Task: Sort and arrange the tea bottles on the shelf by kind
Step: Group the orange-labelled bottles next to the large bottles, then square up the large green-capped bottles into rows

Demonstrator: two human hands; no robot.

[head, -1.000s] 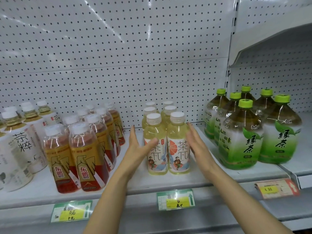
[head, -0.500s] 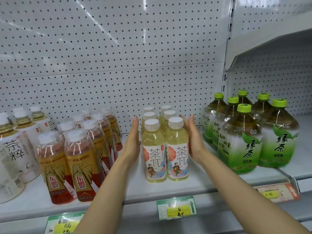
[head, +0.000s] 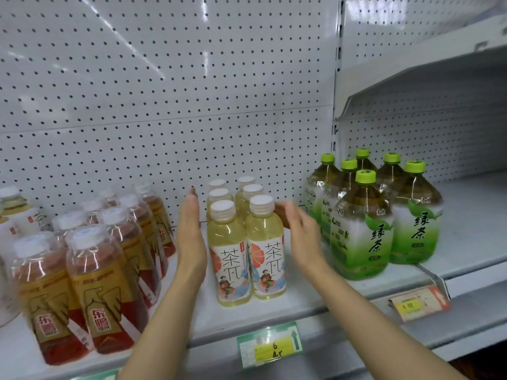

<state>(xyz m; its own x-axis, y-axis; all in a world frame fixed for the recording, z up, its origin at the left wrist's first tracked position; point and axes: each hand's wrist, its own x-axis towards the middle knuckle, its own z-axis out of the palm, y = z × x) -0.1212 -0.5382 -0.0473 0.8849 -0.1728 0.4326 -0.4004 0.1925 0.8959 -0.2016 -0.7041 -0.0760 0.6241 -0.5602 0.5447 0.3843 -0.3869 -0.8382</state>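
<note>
fingers of the right hand point(head: 300, 237) are blurring, loosely spread; left hand point(head: 191, 239) is standing flat, both flanking pale yellow tea bottles point(head: 247, 242), gripping nothing.

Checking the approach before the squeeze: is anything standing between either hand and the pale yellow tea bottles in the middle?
Nothing visible. The left hand faces the left side of the pale yellow tea bottles and the right hand the right side, with only open gaps between. The red tea bottles and green tea bottles stand outside the hands.
</note>
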